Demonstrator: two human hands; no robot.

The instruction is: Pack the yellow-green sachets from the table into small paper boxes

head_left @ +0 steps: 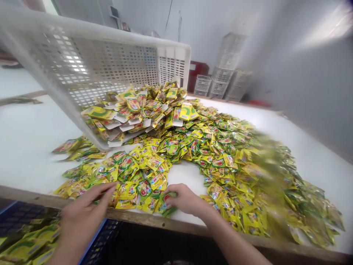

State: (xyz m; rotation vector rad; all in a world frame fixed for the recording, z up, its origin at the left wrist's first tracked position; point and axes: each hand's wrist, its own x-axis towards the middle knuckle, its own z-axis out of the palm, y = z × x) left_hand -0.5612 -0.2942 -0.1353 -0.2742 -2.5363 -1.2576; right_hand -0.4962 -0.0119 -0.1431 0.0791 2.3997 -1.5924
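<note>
A large heap of small yellow-green sachets [220, 147] covers the white table [27, 136]. My left hand [82, 213] lies at the table's near edge with fingers stretched out flat over sachets at the heap's left end. My right hand [184, 200] is curled at the near edge, fingers pinched around a few sachets [165, 200]. A white perforated crate [91, 70] is tipped on its side at the back left, with sachets spilling out of its mouth onto the heap.
A blue crate [24, 228] holding more sachets stands below the table's near edge at the left. Stacked white crates [223, 73] and a dark red object stand against the far wall. The table's wooden front rim [154, 221] runs under my hands.
</note>
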